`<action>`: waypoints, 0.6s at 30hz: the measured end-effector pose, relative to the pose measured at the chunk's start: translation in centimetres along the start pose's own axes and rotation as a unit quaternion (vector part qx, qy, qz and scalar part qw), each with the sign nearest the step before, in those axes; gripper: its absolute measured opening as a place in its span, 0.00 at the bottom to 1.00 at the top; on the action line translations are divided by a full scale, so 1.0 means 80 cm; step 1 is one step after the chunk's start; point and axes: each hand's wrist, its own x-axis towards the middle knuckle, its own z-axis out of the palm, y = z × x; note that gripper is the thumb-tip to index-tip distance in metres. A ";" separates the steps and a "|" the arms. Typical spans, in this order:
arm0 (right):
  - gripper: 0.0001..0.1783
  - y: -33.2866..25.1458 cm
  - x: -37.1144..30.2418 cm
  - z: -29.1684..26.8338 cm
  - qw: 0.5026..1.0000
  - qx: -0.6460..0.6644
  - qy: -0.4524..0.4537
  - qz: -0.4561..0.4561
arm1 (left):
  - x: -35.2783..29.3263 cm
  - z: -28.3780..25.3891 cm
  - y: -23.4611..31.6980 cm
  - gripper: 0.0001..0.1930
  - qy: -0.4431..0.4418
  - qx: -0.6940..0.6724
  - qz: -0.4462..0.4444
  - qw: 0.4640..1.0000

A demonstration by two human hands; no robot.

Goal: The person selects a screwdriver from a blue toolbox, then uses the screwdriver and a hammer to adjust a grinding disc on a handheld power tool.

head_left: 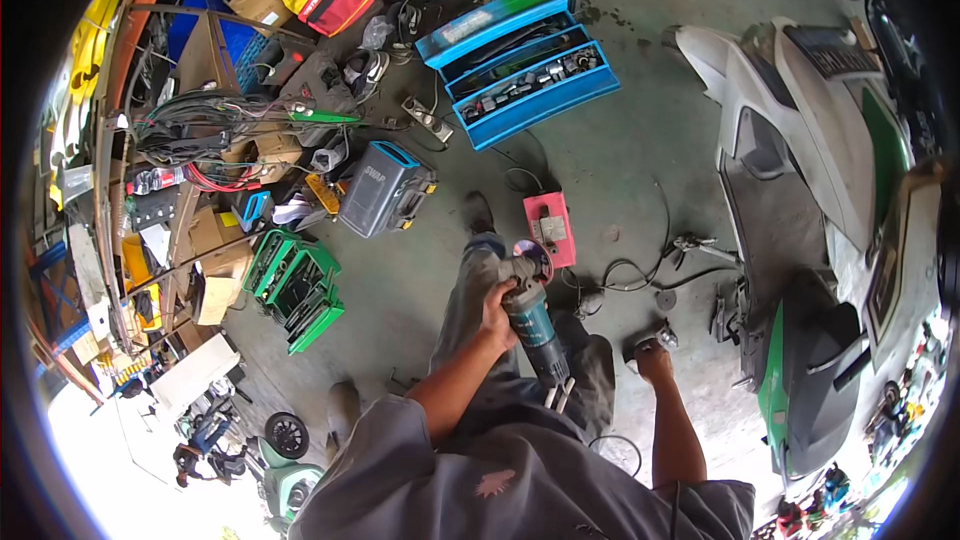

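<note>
My left hand is wrapped round the neck of a teal angle grinder, held over my lap. The grinder's disc points away from me and its rear end towards my body. Out to the right, low over the floor, my right hand is closed on a small dark and silver metal piece; its kind is hard to tell. Beyond the grinder a red box with a grey panel stands on the floor.
An opened blue toolbox full of tools lies ahead. To the left are a green toolbox, a grey case and cluttered shelving. White scooter body panels stand at the right. A black cable crosses the floor.
</note>
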 end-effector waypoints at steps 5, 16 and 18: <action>0.13 -0.005 -0.054 -0.110 0.986 0.097 0.020 0.133 | 0.012 -0.039 -0.139 0.19 0.011 -0.089 -0.247 0.965; 0.10 -0.250 0.368 -0.001 0.996 -0.075 0.005 -0.039 | 0.232 -0.097 -0.106 0.15 0.138 -0.099 -0.351 0.921; 0.09 -0.303 0.461 -0.002 0.982 -0.167 0.038 -0.075 | 0.263 -0.089 -0.098 0.15 0.128 -0.145 -0.370 0.909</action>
